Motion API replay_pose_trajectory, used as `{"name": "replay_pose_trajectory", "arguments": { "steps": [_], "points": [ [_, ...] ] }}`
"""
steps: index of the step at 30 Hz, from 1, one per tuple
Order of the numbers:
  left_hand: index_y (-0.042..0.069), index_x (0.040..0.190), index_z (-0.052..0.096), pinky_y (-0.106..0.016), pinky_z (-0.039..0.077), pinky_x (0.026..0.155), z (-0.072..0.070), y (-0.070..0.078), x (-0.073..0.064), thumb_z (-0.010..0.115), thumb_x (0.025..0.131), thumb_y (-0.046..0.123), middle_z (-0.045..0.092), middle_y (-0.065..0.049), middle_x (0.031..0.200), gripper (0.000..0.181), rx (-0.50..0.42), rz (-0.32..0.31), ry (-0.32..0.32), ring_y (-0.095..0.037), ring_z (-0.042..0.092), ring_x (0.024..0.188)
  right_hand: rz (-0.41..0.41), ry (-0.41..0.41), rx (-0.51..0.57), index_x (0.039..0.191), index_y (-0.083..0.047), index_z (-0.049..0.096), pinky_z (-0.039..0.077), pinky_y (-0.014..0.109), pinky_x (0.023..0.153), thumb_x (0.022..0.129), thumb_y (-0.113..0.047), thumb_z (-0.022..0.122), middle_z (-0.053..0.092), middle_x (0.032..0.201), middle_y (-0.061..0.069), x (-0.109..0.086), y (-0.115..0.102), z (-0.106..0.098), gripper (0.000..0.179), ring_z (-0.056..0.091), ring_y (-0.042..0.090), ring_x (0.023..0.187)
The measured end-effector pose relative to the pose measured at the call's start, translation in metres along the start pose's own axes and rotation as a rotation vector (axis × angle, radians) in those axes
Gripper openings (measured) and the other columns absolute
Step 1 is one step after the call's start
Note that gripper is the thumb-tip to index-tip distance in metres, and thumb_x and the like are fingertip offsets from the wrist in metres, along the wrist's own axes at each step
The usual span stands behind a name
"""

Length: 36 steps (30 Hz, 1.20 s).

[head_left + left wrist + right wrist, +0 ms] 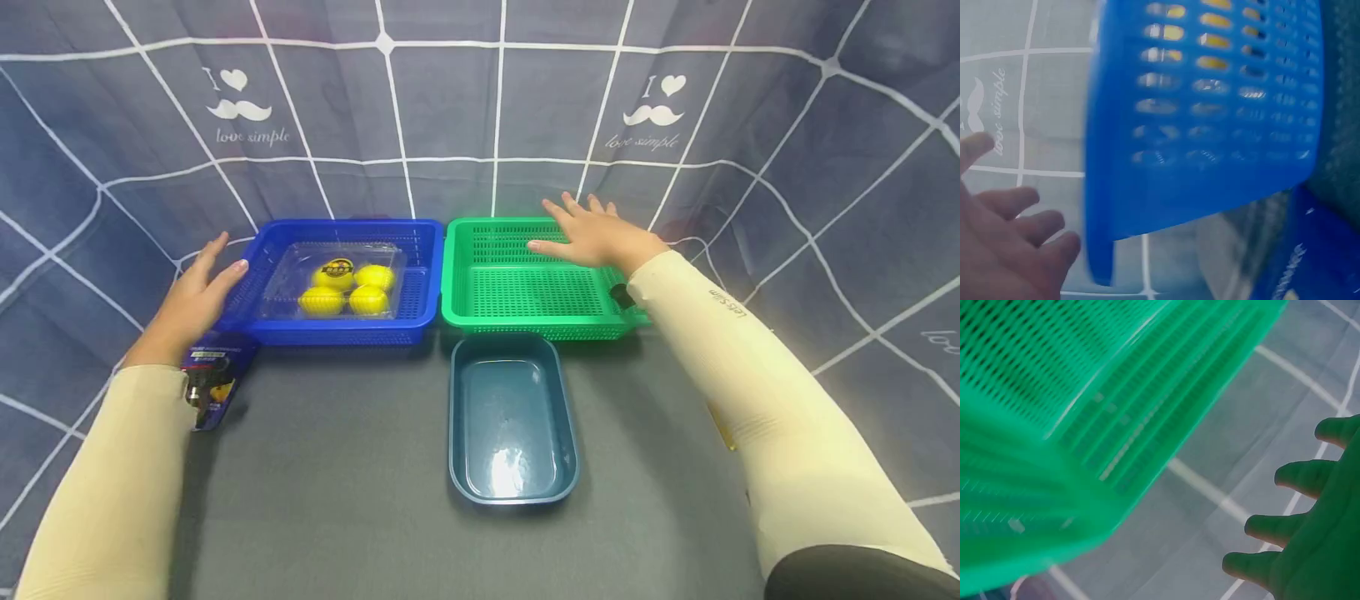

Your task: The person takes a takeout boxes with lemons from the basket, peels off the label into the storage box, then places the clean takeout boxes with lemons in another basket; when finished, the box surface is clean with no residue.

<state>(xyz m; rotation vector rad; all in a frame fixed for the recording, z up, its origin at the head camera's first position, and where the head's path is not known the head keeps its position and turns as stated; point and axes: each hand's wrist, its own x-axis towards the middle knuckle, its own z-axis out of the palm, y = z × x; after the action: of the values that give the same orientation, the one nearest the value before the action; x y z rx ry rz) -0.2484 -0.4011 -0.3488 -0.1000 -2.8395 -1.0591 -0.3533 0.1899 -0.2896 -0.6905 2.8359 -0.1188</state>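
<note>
My left hand [191,298] hovers at the left end of a blue basket [337,335], fingers extended and nothing in them. Inside that basket lies a clear plastic box [288,279] holding several yellow balls [369,300], with a dark label on top. Over the back right of a green basket [525,321] my right hand [600,235] is spread, holding nothing. In the left wrist view, the left hand [1016,244] is beside the blue basket's rim. The right wrist view has the right hand [1316,512] apart from the green basket's rim.
A dark teal tray [510,417] stands on the grey table [337,483] in front of the green basket. Below the left wrist lies a blue package [217,408], partly hidden by the sleeve. A yellow object [722,427] shows beside the right forearm. Checked curtain [450,100] surrounds the table.
</note>
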Motion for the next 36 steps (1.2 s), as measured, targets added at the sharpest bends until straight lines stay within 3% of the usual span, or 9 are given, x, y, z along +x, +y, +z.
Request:
{"name": "replay_pose_trajectory", "arguments": {
  "steps": [3,10,17,25,32,36],
  "points": [
    [0.019,0.171,0.008,-0.069,-0.001,0.120,0.004,-0.008,-0.008,0.038,0.112,0.051,0.002,-0.021,0.173,0.074,-0.036,-0.016,0.080,-0.049,0.000,0.155,-0.037,0.020,0.000,0.170,-0.023,-0.006,-0.006,0.075,0.116,0.094,-0.089,0.026,-0.007,0.173,0.020,0.014,-0.020,-0.002,0.106,-0.009,0.059,0.150],
    [0.017,0.171,0.014,-0.067,0.002,0.121,0.015,-0.017,-0.020,0.042,0.111,0.052,0.002,-0.023,0.172,0.075,-0.038,-0.057,0.138,-0.052,0.003,0.154,-0.105,0.022,0.052,0.171,-0.025,-0.003,-0.002,0.071,0.119,0.094,-0.088,0.029,-0.002,0.174,0.018,0.039,-0.063,0.004,0.104,-0.004,0.056,0.152],
    [0.021,0.171,0.020,-0.065,0.014,0.121,0.031,-0.020,-0.033,0.051,0.108,0.053,0.016,-0.020,0.171,0.077,-0.131,-0.137,0.217,-0.049,0.017,0.153,-0.181,0.010,0.096,0.170,-0.027,-0.004,-0.001,0.066,0.122,0.095,-0.087,0.029,-0.001,0.175,0.016,0.058,-0.102,0.016,0.102,-0.005,0.055,0.153],
    [0.024,0.171,0.017,-0.071,0.015,0.119,0.038,-0.019,-0.036,0.064,0.101,0.057,0.018,-0.023,0.170,0.091,-0.133,-0.167,0.202,-0.051,0.016,0.153,-0.219,-0.013,0.153,0.170,-0.031,-0.005,-0.001,0.063,0.123,0.092,-0.090,0.029,-0.005,0.175,0.009,0.074,-0.144,0.022,0.104,-0.007,0.046,0.156],
    [0.009,0.170,0.012,-0.070,0.014,0.119,0.043,-0.027,-0.036,0.069,0.098,0.054,0.016,-0.026,0.170,0.103,-0.074,-0.141,0.180,-0.053,0.017,0.152,-0.279,-0.010,0.247,0.171,-0.027,0.000,-0.001,0.061,0.124,0.094,-0.088,0.032,-0.005,0.176,0.007,0.084,-0.179,0.034,0.103,-0.003,0.045,0.157],
    [0.007,0.170,0.008,-0.072,0.014,0.118,0.044,-0.027,-0.036,0.072,0.094,0.057,0.013,-0.027,0.171,0.111,-0.072,-0.174,0.167,-0.053,0.015,0.152,-0.290,-0.031,0.330,0.171,-0.028,0.001,-0.001,0.057,0.125,0.094,-0.087,0.035,-0.006,0.176,0.004,0.087,-0.200,0.040,0.104,-0.003,0.038,0.158]
  ]
}}
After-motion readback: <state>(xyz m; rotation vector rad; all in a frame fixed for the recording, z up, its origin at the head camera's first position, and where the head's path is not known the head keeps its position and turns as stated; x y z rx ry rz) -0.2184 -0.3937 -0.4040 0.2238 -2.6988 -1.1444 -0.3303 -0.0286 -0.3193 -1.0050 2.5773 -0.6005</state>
